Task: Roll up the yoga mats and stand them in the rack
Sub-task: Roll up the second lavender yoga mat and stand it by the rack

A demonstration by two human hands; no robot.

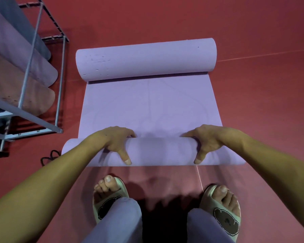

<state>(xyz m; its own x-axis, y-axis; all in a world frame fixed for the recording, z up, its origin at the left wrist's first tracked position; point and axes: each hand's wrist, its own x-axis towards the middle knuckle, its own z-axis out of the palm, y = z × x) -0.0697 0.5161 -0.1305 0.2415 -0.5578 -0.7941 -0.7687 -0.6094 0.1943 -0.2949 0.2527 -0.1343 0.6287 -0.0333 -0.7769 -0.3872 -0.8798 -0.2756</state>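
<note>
A purple yoga mat [151,106] lies on the red floor in front of me, curled into a roll at both ends. The far roll [146,60] lies loose across the top of the mat. The near roll [160,151] is under my hands. My left hand [115,142] grips it left of the middle, fingers curled over the far side and thumb on the near side. My right hand [208,141] grips it the same way right of the middle. At the left stands a grey metal rack [59,88] holding several rolled mats [33,95].
My two feet in pale green slippers [111,195] stand just behind the near roll. A black cord [48,156] lies on the floor by the rack's front corner. Red floor stretches to the right and beyond the mat.
</note>
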